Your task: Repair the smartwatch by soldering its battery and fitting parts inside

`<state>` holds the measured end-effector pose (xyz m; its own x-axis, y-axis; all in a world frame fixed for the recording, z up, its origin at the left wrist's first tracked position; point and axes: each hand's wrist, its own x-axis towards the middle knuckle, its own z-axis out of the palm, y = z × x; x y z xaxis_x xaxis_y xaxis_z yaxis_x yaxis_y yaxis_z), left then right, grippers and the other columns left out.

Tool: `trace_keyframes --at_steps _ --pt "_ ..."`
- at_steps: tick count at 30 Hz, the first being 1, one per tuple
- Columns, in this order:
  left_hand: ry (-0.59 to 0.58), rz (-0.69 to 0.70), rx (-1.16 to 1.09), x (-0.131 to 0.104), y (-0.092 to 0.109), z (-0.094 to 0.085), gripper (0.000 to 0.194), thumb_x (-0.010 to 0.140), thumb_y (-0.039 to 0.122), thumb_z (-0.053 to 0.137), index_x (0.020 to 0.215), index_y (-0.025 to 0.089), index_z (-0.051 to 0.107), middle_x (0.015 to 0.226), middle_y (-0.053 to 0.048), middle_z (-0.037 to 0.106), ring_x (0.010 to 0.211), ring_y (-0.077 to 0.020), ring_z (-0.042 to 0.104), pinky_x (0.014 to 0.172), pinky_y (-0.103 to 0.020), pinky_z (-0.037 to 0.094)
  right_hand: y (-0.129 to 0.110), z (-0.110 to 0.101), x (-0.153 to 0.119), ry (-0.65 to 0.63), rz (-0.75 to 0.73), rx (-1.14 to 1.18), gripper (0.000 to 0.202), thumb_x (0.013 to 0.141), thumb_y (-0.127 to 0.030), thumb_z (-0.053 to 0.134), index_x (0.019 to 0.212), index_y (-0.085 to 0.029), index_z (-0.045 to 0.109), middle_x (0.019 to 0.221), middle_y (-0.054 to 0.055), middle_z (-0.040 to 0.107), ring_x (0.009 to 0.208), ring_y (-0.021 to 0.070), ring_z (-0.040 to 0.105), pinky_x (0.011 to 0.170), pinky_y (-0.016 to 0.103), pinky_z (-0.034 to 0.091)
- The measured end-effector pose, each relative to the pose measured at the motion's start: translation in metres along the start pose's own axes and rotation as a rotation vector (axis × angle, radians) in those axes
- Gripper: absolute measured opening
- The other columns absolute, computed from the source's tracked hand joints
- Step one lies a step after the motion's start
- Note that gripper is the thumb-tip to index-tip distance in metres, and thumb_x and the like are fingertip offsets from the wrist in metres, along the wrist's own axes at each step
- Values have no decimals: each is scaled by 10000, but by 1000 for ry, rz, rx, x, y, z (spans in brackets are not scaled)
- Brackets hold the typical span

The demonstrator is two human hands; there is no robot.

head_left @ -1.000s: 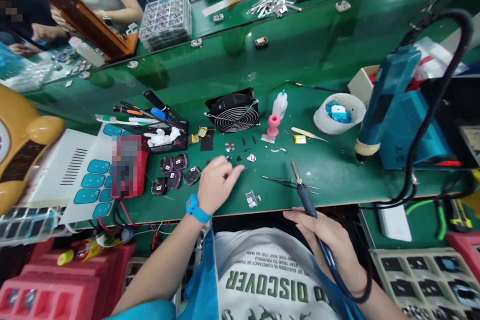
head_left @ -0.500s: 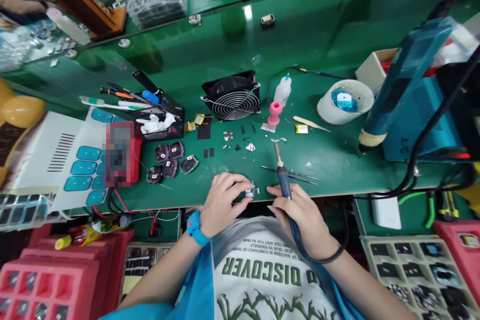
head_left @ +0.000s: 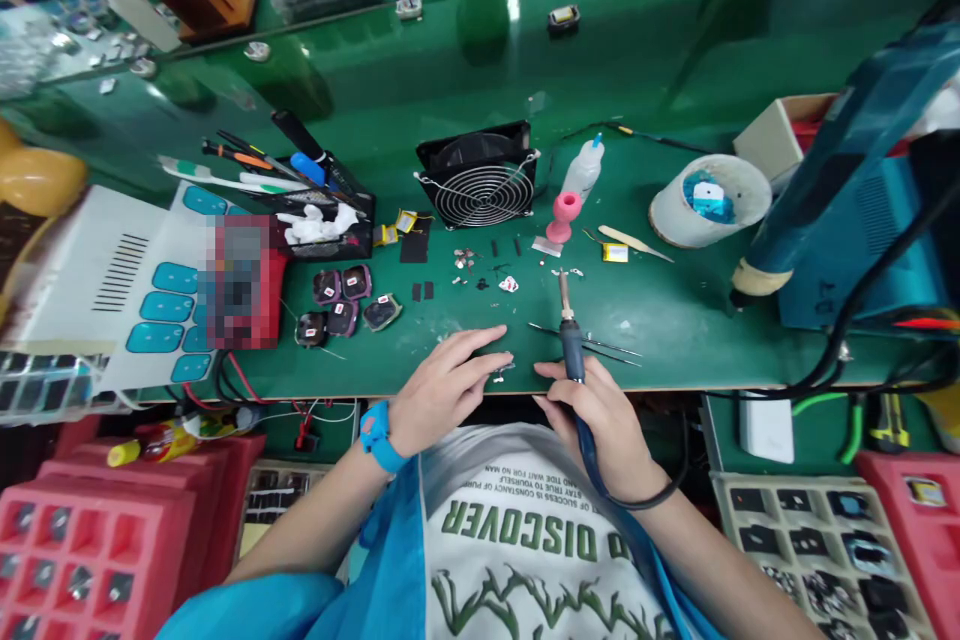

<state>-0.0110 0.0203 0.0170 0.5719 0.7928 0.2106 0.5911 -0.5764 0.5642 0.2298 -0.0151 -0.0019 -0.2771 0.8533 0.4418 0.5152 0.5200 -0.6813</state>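
Note:
My right hand (head_left: pixel 596 410) is closed round the dark handle of a soldering iron (head_left: pixel 571 350), whose metal tip points away over the green bench. Fingers spread, my left hand (head_left: pixel 442 385) lies at the bench's front edge. Close to its fingertips is a small circuit part (head_left: pixel 504 369) on the bench; whether a finger touches it, I cannot tell. Thin tweezers (head_left: pixel 600 348) lie beyond my right hand. Small loose parts (head_left: pixel 508 284) are scattered in the middle, below a black fan (head_left: pixel 480 182).
A pink dispenser (head_left: pixel 562 217), a clear bottle (head_left: pixel 585 168) and a white tub (head_left: pixel 709 200) stand toward the back. Several dark watch-like cases (head_left: pixel 343 317) lie at left, near a red meter (head_left: pixel 262 290). A blue tool (head_left: pixel 832 160) leans at right.
My left hand has opened and let go of the small circuit part, which now lies on the bench. My right hand still holds the iron. The view has shifted slightly.

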Motion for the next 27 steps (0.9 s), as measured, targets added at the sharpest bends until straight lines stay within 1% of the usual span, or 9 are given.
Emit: trace_keyframes --at_steps 4,8,10,12,16,19,22,25,27 --pt "15 -16 45 -1 8 7 361 997 65 506 1278 227 665 1258 -101 740 1163 -224 668 1000 -427 585 2 3 0 -31 -17 -22 169 957 -65 613 960 -233 595 1155 122 782 938 237 696 812 403 604" --pt "-21 -22 33 -7 9 -2 435 986 29 444 1289 236 678 1354 -90 706 1269 -200 631 1054 -403 569 2 15 7 -75 -72 -79 149 976 -79 588 981 -227 608 1183 128 768 941 243 661 791 400 568" --pt "-5 -59 132 -19 -1 -25 311 1019 119 498 1193 234 728 1263 -90 735 1183 -212 659 1008 -414 579 2 22 10 -91 -103 -116 137 982 -86 581 977 -218 616 1129 122 766 897 242 627 764 392 536" --pt "16 -108 312 -38 -18 -58 215 1031 232 559 1049 239 773 1098 -78 759 1044 -228 663 925 -437 573 2 28 12 -91 -116 -140 137 983 -85 583 951 -214 615 1080 111 758 854 233 595 739 378 503" --pt "-67 -270 597 -83 -60 -121 268 1043 354 553 997 261 800 1099 -90 744 1008 -251 626 854 -427 539 1 33 15 -53 -121 -137 139 982 -89 611 916 -211 603 1040 96 747 837 220 589 725 361 483" --pt "-8 -223 634 -98 -75 -139 364 1064 387 509 874 254 790 1025 -81 762 903 -243 648 772 -398 516 -1 29 17 9 -138 -90 94 974 -105 654 962 -192 621 1055 117 753 862 222 625 746 367 520" --pt "33 -132 545 -89 -58 -128 292 1063 365 552 899 257 769 931 -38 780 857 -231 685 764 -389 509 -10 20 16 52 -161 -13 118 945 -95 709 1020 -173 660 1100 137 769 860 213 649 759 367 552" --pt "7 -84 300 -66 -16 -95 196 1065 312 571 1015 236 744 868 -2 777 809 -180 709 798 -345 542 -23 13 13 11 -200 55 173 954 -121 713 1118 -171 696 1139 139 782 889 220 678 767 372 575" --pt "-54 -80 72 -49 13 -69 243 1084 274 513 1031 226 746 886 -11 781 826 -159 725 769 -286 563 -30 12 11 -32 -220 79 185 979 -162 691 1164 -161 698 1153 152 782 929 235 697 770 377 593"
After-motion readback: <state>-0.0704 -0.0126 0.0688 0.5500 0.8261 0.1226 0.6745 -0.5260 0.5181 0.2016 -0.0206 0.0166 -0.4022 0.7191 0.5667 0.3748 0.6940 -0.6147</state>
